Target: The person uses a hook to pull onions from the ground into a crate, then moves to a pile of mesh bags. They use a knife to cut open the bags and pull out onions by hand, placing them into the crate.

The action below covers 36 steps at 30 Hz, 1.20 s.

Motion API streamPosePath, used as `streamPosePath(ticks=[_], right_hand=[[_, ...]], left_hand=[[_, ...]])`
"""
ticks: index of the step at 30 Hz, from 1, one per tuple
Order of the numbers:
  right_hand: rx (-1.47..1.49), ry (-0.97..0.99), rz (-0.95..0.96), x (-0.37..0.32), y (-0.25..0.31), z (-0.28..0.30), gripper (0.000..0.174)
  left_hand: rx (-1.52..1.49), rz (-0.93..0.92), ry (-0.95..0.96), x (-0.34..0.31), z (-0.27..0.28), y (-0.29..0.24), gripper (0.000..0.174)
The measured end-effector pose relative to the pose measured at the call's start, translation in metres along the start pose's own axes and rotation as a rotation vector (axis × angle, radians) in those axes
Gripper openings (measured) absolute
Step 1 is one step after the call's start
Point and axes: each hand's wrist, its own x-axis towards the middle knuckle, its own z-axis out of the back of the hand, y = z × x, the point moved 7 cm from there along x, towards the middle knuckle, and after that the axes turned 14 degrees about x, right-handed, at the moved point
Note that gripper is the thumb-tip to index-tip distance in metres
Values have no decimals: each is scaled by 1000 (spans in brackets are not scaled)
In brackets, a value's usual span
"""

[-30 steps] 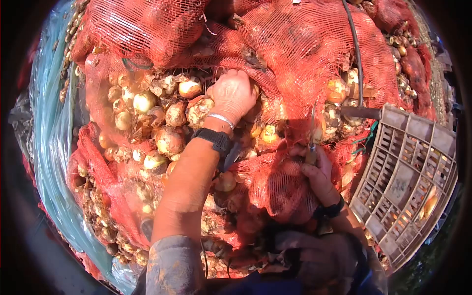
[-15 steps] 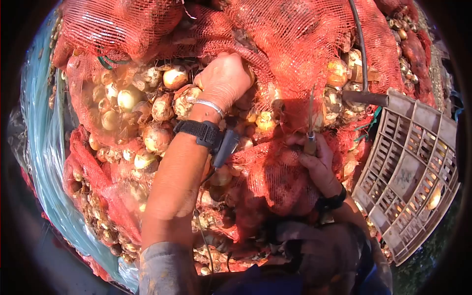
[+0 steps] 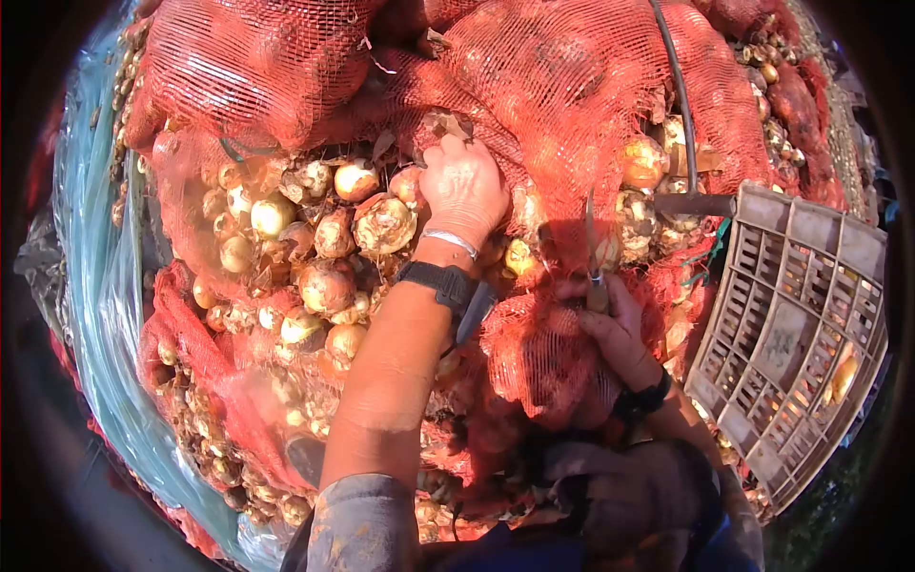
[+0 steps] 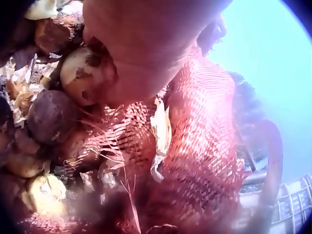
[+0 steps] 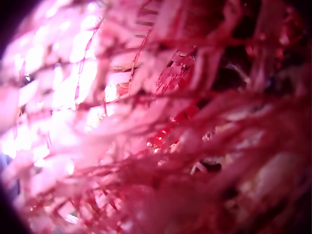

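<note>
My left hand (image 3: 464, 186) is among loose onions at the edge of a red mesh bag (image 3: 562, 71), with brown, papery onion skin by its fingertips. A reddish onion (image 3: 408, 186) lies right beside it. In the left wrist view, a pale onion (image 4: 80, 75) shows by the thumb, and frayed netting (image 4: 131, 126) hangs below; the fingertips are hidden, so whether they grip anything I cannot tell. My right hand (image 3: 620, 329) grips a knife (image 3: 598, 296) by its wooden handle, blade up, against shaded red mesh. Blurred netting (image 5: 146, 122) fills the right wrist view.
A pale plastic crate (image 3: 777, 343) stands tilted at the right, near a dark bar (image 3: 696, 204) and a thin rod (image 3: 679, 86). Blue plastic sheeting (image 3: 105, 315) runs down the left. More filled mesh bags (image 3: 253, 67) lie at the back.
The left hand has shifted, uncovering the reddish onion beside it. Its fingers now reach up to the onion skin. The right hand keeps the knife nearly still, and the head view has swayed slightly.
</note>
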Motion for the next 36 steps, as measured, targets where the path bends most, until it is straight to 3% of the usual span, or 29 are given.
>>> streamPosePath(ticks=[1,3,5,7,8,11,13,17,19,21,23,24,25,27,31,35,36], right_hand=[[3,2,15,3,1,1,53],[60,59,54,1,-3,0,49],[32,37,45,-2,-5,3,47],[-4,27,37,3,-7,7,46],[16,35,72,3,-8,8,45],[-25,43,60,2,-7,8,43],[-88,38,12,2,-5,4,42],[-9,20,24,2,-5,3,41],[9,19,48,3,-13,7,41],[-44,34,132,3,-15,11,45],[-17,21,139,4,-11,7,46],[9,9,134,2,-9,6,46],[6,8,125,-1,-11,8,46],[-74,38,82,3,-16,11,46],[-41,48,128,5,-5,3,46],[-24,38,141,5,-3,2,47],[-53,54,166,7,-3,1,47]], left_hand=[[7,-2,-14,-1,7,4,39],[-221,106,196,-14,-1,21,36],[-195,159,156,-10,-4,28,35],[-597,381,267,-1,-22,48,38],[-615,394,371,-6,-12,43,37],[-458,335,443,0,-2,41,38],[-514,322,419,1,1,48,33],[-215,98,383,-12,27,41,24],[-166,-106,56,-17,24,35,21],[-269,-104,57,-19,16,32,18],[-1025,174,120,-21,-3,30,20],[-1069,210,160,-21,-4,15,24],[-759,111,164,-28,2,3,27],[-476,-15,-150,-32,8,-10,31],[-304,-71,-262,-56,4,-17,39],[-456,-74,-308,-47,-10,-33,56],[-506,-53,-149,-38,-22,-33,61]])
